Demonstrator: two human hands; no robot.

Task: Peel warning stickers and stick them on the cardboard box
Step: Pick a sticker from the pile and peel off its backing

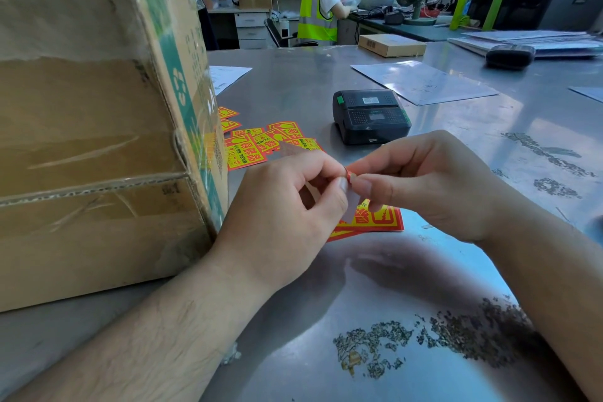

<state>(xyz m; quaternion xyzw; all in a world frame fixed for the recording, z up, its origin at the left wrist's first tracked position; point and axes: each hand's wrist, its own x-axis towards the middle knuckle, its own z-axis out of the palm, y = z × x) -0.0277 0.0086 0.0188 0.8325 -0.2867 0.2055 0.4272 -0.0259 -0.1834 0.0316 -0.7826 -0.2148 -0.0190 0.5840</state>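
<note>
Grey metal table in an office, cardboard box standing at near left, my left hand and right hand both pinching the corner of one warning sticker just right of it, loose stickers lying farther, black printer behind them.

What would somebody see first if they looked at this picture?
Probably the two hands in the middle: the left hand and right hand pinch a red sticker between their fingertips. Behind them, bright red and yellow loose stickers lie scattered on the grey metal table, and a big cardboard box fills the left side.
</note>
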